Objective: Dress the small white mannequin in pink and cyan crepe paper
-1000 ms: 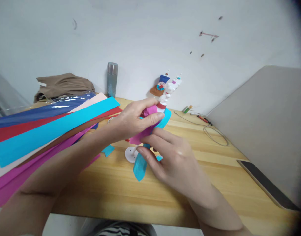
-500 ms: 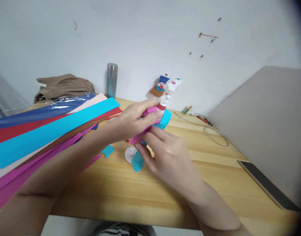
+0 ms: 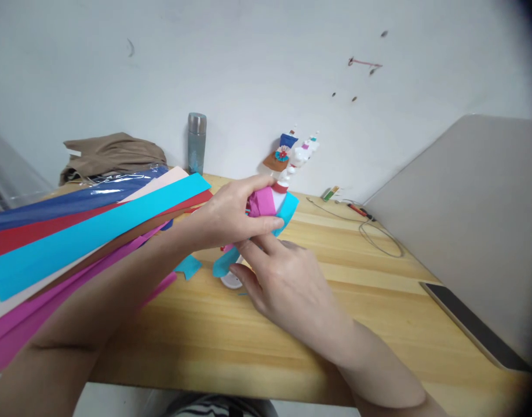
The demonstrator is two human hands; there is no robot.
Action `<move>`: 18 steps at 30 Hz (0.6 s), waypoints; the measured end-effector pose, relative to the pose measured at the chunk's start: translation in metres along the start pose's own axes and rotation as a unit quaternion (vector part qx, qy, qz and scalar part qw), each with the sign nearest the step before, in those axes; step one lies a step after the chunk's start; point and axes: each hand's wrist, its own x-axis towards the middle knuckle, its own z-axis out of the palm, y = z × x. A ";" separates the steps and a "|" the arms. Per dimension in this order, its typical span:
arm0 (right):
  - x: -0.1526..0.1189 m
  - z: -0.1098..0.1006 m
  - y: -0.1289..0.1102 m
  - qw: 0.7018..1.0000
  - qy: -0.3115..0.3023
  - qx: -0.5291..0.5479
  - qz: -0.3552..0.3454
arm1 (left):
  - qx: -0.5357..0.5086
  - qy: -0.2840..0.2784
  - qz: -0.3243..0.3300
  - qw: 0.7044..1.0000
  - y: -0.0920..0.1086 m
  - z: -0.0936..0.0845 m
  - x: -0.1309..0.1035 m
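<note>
My left hand (image 3: 235, 211) is closed around a white piece wrapped in pink paper (image 3: 263, 202). A red band (image 3: 281, 187) circles the piece near its top, and a cyan paper strip (image 3: 287, 208) runs along its right side. My right hand (image 3: 287, 278) is just below, with bent fingers tucked under the left thumb against the wrapped piece and paper. Its fingertips are partly hidden. More cyan paper (image 3: 226, 263) sticks out to the left of my right hand. Under it lies a white disc (image 3: 231, 281), partly covered.
Coloured paper strips (image 3: 96, 231) fan out at left, beside a cyan scrap (image 3: 188, 267). Behind stand a flask (image 3: 197, 145), brown cloth (image 3: 118, 153) and decorated white figures (image 3: 303, 153). A cable (image 3: 383, 252) and a dark flat device (image 3: 470, 324) lie at right.
The lower cyan end has swung left and up, covering part of the disc. My right hand has shifted slightly left and down, and my left thumb has moved lower, showing more pink paper.
</note>
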 end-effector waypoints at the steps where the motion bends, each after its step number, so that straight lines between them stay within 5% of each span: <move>1: -0.001 -0.002 0.000 1.000 -0.014 0.006 -0.002 | -0.001 0.000 -0.001 1.000 0.001 0.000 0.000; 7: -0.018 -0.040 0.024 0.972 -0.103 0.204 -0.057 | -0.027 -0.006 -0.012 1.000 0.001 -0.004 0.003; 10: -0.020 -0.053 0.053 0.964 -0.064 0.258 0.007 | -0.034 -0.006 -0.016 0.999 -0.001 -0.005 0.004; 14: 0.000 -0.030 0.087 0.958 0.055 0.256 0.120 | -0.051 -0.007 -0.017 0.999 -0.002 -0.006 0.006; 18: 0.021 0.005 0.096 0.887 -0.017 0.448 0.106 | -0.049 -0.003 -0.022 0.999 -0.001 -0.008 0.006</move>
